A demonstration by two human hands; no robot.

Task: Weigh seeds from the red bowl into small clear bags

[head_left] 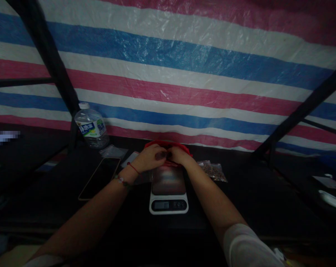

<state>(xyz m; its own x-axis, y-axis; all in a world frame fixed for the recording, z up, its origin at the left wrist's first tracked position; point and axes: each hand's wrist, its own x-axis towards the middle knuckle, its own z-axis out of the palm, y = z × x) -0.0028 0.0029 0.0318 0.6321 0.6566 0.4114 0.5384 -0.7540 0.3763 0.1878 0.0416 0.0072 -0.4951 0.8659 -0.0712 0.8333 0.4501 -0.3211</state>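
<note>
Both hands meet at a red plastic bag (168, 142) at the back of the black table, just behind a small digital scale (168, 196). My left hand (151, 156) has its fingers curled in at the bag's opening, with a red cord and a beaded bracelet at the wrist. My right hand (178, 154) reaches in from the other side, fingers bent and closed. Dark stuff shows between the fingertips, too dim to name. The scale has a bare metal plate and a lit display. Right of the hands lie small clear bags (215, 172) of brownish bits.
A dark phone (101, 178) lies left of the scale, with clear plastic bags (114, 151) behind it. A large clear bottle (92, 128) stands at the back left. Striped plastic sheeting (184, 74) hangs behind, between dark slanted posts (49, 59). A white object (332, 199) lies far right.
</note>
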